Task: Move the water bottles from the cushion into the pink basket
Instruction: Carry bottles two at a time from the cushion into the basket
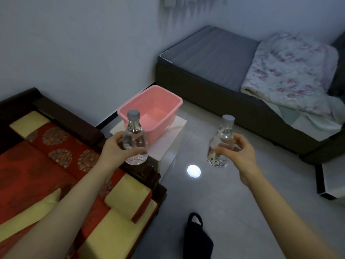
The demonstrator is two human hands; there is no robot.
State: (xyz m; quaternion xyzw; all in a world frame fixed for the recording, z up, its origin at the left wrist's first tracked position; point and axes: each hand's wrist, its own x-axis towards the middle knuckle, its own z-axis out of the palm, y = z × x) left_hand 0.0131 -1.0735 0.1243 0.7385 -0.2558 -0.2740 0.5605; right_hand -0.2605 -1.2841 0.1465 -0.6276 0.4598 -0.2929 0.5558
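Carrying two water bottles, both lifted clear of the red cushion (37, 165): left hand (113, 148) clamped on left bottle (134, 139), right hand (237, 150) clamped on right bottle (222, 141). Pink basket (151, 111) just ahead, apparently empty; both drops left.

**Hidden and cut off**

The left hand (119, 146) covers the middle of its bottle (134, 139), which hides the pink basket's (160, 101) near-left wall. Labels on both bottles are unreadable. The black bag (197, 238) and red cushion (37, 171) run off the frame edges.
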